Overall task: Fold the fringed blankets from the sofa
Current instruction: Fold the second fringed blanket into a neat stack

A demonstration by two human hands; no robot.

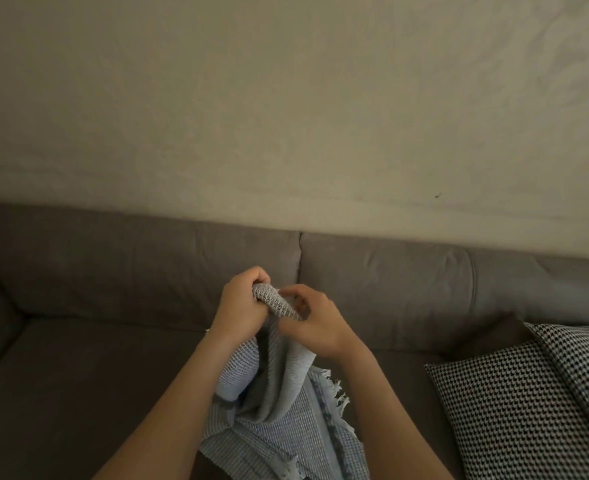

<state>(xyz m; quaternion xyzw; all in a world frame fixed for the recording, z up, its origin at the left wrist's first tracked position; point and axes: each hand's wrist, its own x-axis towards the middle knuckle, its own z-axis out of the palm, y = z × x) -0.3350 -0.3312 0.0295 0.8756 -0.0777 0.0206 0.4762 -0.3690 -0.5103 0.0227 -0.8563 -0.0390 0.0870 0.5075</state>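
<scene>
— How far along?

— Hardly started, at a guess. Looked along the sofa (pixel 113 368) under the bare wall (pixel 286 98) and found no folded pile anywhere in view.

— And the blanket (pixel 279 407)?

— Held up over the seat, near the middle, in front of the backrest. Hung bunched and twisted from the top edge down past the bottom of the view. Saw no straight crease and no matched corners. Judged the whole folding left to do: spread, halved, halved again, set down.

— Held how?

— Clamped round the gathered top with the left grip (pixel 241 299), fingers curled over the weave. Pinched on the same edge, close beside, with the right grip (pixel 317 323), fingertips partly hidden by cloth.

— Counted what?

— One wall, one sofa. Seemingly two houndstooth pillows (pixel 494 396) at the right end, overlapping; possibly one pillow and a patterned throw, couldn't tell. One blanket, with no other in view despite the task's plural. Two grips. One run of fringe (pixel 338 393) down the blanket's right side, plus a scrap at the bottom.
</scene>
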